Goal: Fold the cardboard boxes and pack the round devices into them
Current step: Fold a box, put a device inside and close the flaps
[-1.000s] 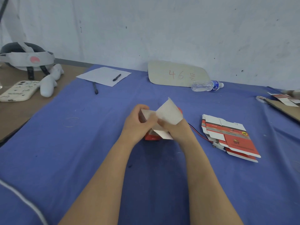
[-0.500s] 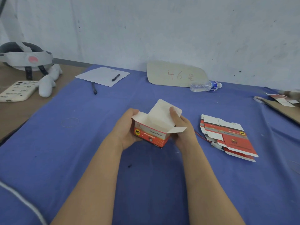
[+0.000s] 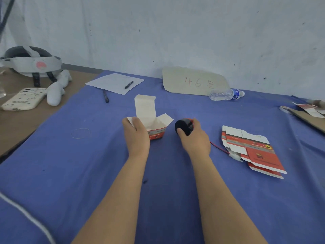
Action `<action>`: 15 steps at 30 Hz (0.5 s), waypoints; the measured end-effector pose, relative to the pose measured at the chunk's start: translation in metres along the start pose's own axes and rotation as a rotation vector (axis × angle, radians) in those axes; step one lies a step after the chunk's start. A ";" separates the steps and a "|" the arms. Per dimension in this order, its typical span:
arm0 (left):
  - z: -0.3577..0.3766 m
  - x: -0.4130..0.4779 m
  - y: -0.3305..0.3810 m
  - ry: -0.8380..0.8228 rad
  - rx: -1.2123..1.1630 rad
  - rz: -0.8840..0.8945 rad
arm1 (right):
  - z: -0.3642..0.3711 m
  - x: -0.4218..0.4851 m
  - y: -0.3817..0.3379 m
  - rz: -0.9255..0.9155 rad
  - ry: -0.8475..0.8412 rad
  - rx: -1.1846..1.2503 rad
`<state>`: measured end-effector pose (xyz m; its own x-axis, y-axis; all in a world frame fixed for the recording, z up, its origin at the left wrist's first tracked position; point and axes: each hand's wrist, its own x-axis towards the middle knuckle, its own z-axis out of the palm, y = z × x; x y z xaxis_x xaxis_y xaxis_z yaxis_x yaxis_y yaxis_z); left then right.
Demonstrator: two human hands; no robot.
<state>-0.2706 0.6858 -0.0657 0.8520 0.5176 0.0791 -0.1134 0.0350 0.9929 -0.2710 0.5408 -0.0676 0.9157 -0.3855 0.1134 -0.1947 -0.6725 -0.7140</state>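
A small red-and-white box [image 3: 147,111] stands open on the blue worktop [image 3: 84,173], lid flap upright and side flaps spread. The left hand [image 3: 136,136] holds its left wall, fingers curled over the edge. Just beside it to the right, the right hand [image 3: 195,138] has its fingers clamped on a black round device [image 3: 182,126], which trails a red wire [image 3: 218,147]. More flat boxes [image 3: 253,148] lie further right. A cardboard sign [image 3: 193,81] reads "46".

Blue-clothed table [image 3: 105,173] — open box [image 3: 157,133], flat cartons [image 3: 255,148], paper [image 3: 114,82], pen [image 3: 105,96], bottle [image 3: 225,94], cardboard sign [image 3: 193,81]
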 end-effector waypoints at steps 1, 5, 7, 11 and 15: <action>0.000 0.000 0.000 -0.008 -0.001 -0.005 | -0.001 0.001 0.000 -0.015 -0.003 0.032; 0.001 0.001 -0.002 -0.042 0.011 -0.010 | -0.013 0.002 0.002 -0.062 0.063 0.331; 0.002 0.001 -0.003 -0.073 0.036 -0.006 | -0.020 -0.002 -0.004 -0.124 0.129 0.487; 0.008 -0.003 -0.006 -0.163 0.080 -0.008 | -0.020 -0.014 -0.020 -0.386 0.124 0.467; 0.011 -0.010 -0.006 -0.253 0.074 -0.021 | 0.002 -0.026 -0.023 -0.471 -0.035 0.162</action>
<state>-0.2732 0.6709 -0.0715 0.9554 0.2871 0.0689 -0.0646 -0.0244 0.9976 -0.2899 0.5678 -0.0549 0.9026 -0.0399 0.4285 0.2980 -0.6604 -0.6893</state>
